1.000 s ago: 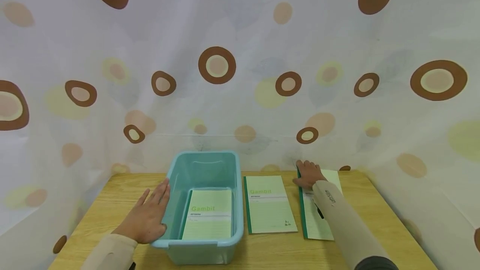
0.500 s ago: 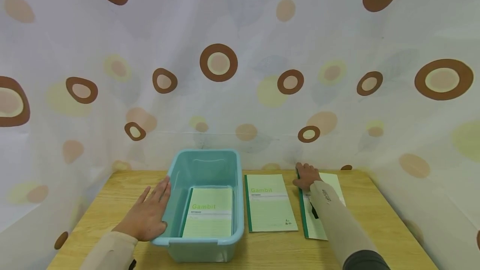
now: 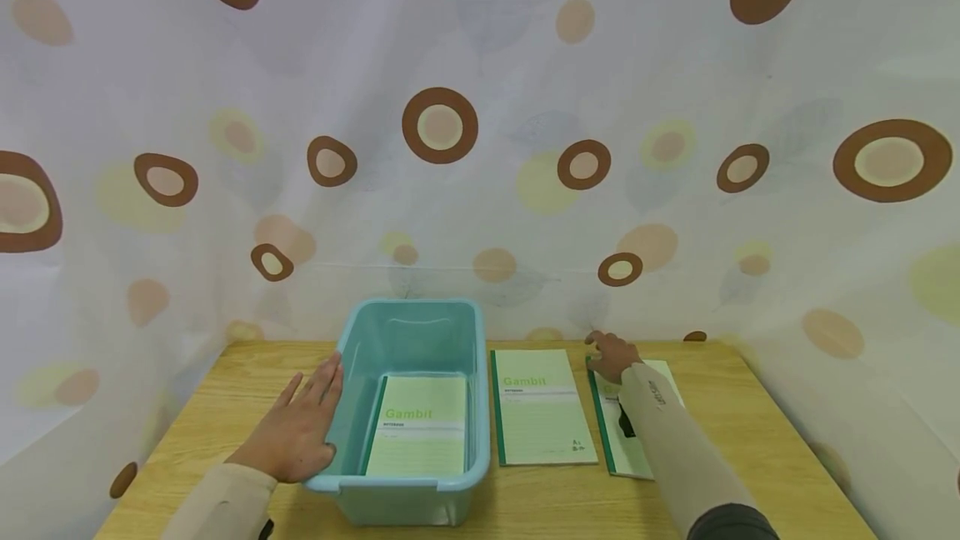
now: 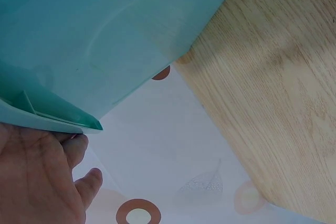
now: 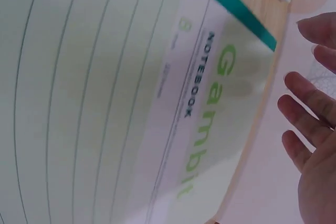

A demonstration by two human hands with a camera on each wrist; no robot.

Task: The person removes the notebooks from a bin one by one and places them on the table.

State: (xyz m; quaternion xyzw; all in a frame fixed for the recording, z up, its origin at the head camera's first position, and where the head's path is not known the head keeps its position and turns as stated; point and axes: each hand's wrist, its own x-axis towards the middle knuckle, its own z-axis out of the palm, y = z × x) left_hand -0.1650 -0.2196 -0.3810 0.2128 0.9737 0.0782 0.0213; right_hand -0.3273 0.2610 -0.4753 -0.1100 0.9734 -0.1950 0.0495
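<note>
My left hand (image 3: pixel 292 427) rests with straight fingers on the left rim of a light-blue plastic tub (image 3: pixel 397 502). The left wrist view shows its fingertips at the underside of the tub's rim (image 4: pixel 47 121). Inside the tub lies a pale green notebook (image 3: pixel 420 440) marked "Gambit". Beyond the far edge of the rightmost notebook (image 5: pixel 121 103) hovers my right hand (image 3: pixel 613 355), fingers loosely bent and apart from the cover in the right wrist view. My forearm hides part of that notebook in the head view.
A second Gambit notebook (image 3: pixel 543 423) lies flat between the tub and the rightmost one. All stand on a wooden table (image 3: pixel 750 415). A white sheet with brown and pastel spots (image 3: pixel 480 215) hangs behind and at both sides.
My right hand has let go of the rightmost notebook, whose far edge was raised before and now lies lower. The left hand and tub have not moved.
</note>
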